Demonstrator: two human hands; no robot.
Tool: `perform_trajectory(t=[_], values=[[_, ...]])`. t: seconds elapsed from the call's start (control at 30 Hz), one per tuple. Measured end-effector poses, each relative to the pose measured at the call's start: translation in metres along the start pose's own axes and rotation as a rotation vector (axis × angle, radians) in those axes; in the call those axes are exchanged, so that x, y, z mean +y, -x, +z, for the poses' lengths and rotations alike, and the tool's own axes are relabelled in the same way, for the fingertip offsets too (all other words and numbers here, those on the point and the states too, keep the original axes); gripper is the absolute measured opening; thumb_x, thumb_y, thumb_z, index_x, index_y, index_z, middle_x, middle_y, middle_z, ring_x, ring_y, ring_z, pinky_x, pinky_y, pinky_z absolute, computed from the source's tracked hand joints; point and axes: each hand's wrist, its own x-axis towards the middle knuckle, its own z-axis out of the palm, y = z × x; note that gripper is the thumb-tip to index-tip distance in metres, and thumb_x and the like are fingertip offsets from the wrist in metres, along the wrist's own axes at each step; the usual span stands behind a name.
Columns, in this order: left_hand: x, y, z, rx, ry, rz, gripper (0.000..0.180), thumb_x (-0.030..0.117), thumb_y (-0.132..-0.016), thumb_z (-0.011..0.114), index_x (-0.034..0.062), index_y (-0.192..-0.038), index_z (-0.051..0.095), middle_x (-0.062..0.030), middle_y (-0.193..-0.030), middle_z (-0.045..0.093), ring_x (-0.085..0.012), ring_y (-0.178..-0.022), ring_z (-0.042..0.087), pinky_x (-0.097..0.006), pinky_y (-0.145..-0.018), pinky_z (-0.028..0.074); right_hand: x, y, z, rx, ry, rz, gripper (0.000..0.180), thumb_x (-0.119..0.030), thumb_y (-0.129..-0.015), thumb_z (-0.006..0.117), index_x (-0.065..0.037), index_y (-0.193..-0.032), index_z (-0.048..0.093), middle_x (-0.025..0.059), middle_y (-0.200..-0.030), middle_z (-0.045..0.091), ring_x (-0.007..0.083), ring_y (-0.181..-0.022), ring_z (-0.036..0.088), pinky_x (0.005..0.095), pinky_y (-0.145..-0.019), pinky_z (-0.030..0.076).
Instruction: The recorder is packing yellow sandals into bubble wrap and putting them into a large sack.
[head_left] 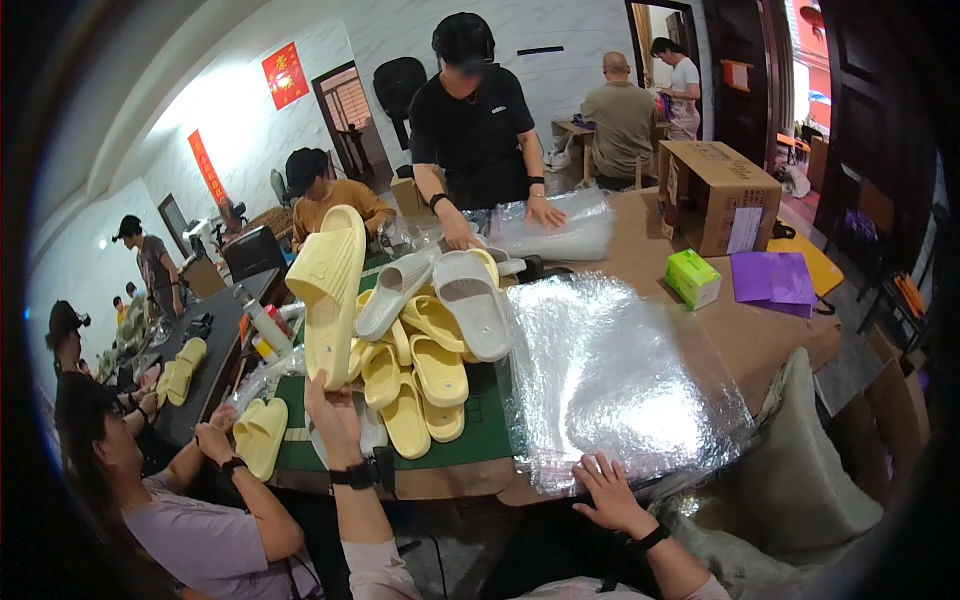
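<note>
**A:** At a crowded packing table, the left hand (333, 412) is closed around the heel end of a pale yellow foam slide sandal (327, 292), holding it upright above the green cutting mat (480, 435). How steady does that grip look?

**B:** Steady enough: fingers wrapped at the sole's lower end, toe end pointing up. A grip nearer the middle would likely stop it swaying.

**A:** And the right hand (607, 490)?

**B:** Spread flat, fingers splayed, pressing on the near edge of the stack of clear crinkled plastic bags (615, 385) lying on the brown paper-covered table (760, 335). To part one bag cleanly, I'd judge a thumb-rub at the opening works better than a flat press; the sheets look apt to cling.

**A:** What sits between the hands?

**B:** A heap of yellow slide sandals (420, 375), with two grey slide sandals (470, 300) on top. Beyond, a person in a black shirt (470, 130) handles another pile of bags; a cardboard box (720, 190) stands well apart.
</note>
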Motion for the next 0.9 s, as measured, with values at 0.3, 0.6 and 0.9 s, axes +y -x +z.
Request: perform_trajectory(t=[0.3,0.6,0.9], values=[[0.019,0.125,0.036,-0.110,-0.036,-0.133,0.044,0.011,-0.089,0.052,-0.0013,-0.131,0.042,-0.0123,-0.127,0.053,-0.0224,-0.115,0.055,-0.034,-0.093,0.047,0.002,0.001,0.005,0.064,-0.021,-0.026,0.072,-0.043,-0.087,0.059,-0.012,-0.145,0.030,0.0132,-0.154,0.022,0.0343,-0.143,0.011,0.0508,-0.114,0.009],[-0.040,0.205,0.074,-0.280,-0.054,-0.520,0.041,0.003,-0.092,0.050,-0.0006,-0.132,0.039,-0.0140,-0.122,0.055,-0.0227,-0.105,0.060,-0.033,-0.082,0.053,-0.001,0.000,-0.001,0.046,-0.029,-0.011,0.071,-0.040,-0.087,0.060,-0.012,-0.145,0.030,0.0108,-0.154,0.020,0.0314,-0.144,0.009,0.0500,-0.115,0.010],[-0.136,0.229,0.060,-0.477,-0.193,-1.023,0.045,0.001,-0.092,0.055,-0.0019,-0.133,0.036,-0.0132,-0.121,0.054,-0.0191,-0.103,0.060,-0.031,-0.085,0.052,0.009,-0.003,0.006,0.019,-0.241,-0.028,0.075,-0.047,-0.086,0.061,-0.008,-0.143,0.032,0.0207,-0.150,0.024,0.0382,-0.142,0.012,0.0508,-0.115,0.006]])
